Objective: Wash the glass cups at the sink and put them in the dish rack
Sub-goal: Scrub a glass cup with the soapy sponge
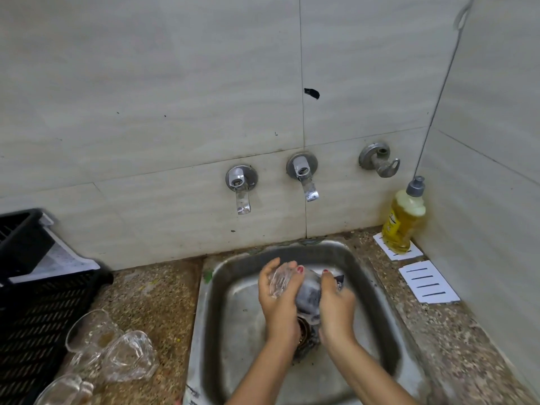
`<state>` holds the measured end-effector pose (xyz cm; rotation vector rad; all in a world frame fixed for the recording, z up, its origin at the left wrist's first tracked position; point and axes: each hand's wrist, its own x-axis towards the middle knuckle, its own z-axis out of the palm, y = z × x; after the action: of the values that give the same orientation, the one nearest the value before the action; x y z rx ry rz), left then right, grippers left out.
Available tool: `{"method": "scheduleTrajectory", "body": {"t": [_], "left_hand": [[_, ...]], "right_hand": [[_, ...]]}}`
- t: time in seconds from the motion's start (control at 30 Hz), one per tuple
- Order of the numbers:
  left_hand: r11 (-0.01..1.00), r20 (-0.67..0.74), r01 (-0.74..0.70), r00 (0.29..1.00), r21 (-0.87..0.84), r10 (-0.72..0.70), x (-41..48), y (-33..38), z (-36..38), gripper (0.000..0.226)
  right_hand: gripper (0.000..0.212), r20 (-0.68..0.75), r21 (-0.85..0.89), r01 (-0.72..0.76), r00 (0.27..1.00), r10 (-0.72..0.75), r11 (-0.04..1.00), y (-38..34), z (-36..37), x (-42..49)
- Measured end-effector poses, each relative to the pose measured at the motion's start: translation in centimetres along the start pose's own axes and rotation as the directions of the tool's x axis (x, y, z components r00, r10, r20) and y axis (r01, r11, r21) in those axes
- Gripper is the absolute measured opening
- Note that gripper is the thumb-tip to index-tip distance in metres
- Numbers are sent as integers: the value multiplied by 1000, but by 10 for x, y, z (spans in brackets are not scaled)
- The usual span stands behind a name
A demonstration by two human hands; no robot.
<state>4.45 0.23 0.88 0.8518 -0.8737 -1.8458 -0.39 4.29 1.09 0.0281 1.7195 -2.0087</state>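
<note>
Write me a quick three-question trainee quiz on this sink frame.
1. Which hand holds the cup over the sink? A) left hand B) right hand C) neither
2. True or false: the soap bottle stands in the sink.
3. Fill in: the other cups lie on the counter beside the black ____.
Key: 1 A; the right hand grips a dark scrubber. 2 False; it stands at the counter's back right corner. 3 rack.
</note>
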Motion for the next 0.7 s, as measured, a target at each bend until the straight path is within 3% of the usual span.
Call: {"method": "scheduleTrajectory", "body": {"t": [0.07,0.13,0.17,0.23,0.3,0.33,0.4,0.47,0.53,0.57,0.63,0.7], "left_hand": [[944,-174,193,954,-268,-245,-9,-2,14,31],[872,-119,319,915,-372,-385,-12,-6,19,10],[881,-110,326,917,-343,-382,-14,-8,18,3],[969,-127,189,969,-161,-210,-14,-13,9,10],[988,37,-55,998,145,50,-6,-15,-8,31],[959,187,-138,978,247,93,-2,-12,-15,43],[937,341,-149,939,316,35,6,-8,-26,49],[963,286,-83,958,256,7,1,-5,-18,37],[997,32,38,999,67,-41,-8,-11,0,25],[988,-90,128,987,-86,-135,-12,-16,9,21],[912,-164,258,933,-319,-321,-17,-19,21,19],[907,-140,255,939,-335,-315,-17,-23,20,30]], "right_hand": [[38,7,-166,297,954,-301,940,2,0,-4],[37,52,-207,352,936,-349,913,9,0,-3],[36,42,-170,279,960,-276,945,9,0,-2],[31,60,-11,-29,998,30,1000,10,-1,5],[28,214,27,-400,898,385,916,2,-3,12],[29,273,-17,-495,833,480,869,0,-5,16],[31,281,-62,-512,815,507,857,-1,-6,22],[33,183,-23,-411,895,408,912,5,-1,20],[39,41,-65,-164,985,167,984,6,3,12],[43,-2,-143,-7,1000,6,990,4,4,9],[45,-9,-227,218,974,-225,949,4,5,8],[41,0,-232,236,970,-243,943,-1,4,8]]}}
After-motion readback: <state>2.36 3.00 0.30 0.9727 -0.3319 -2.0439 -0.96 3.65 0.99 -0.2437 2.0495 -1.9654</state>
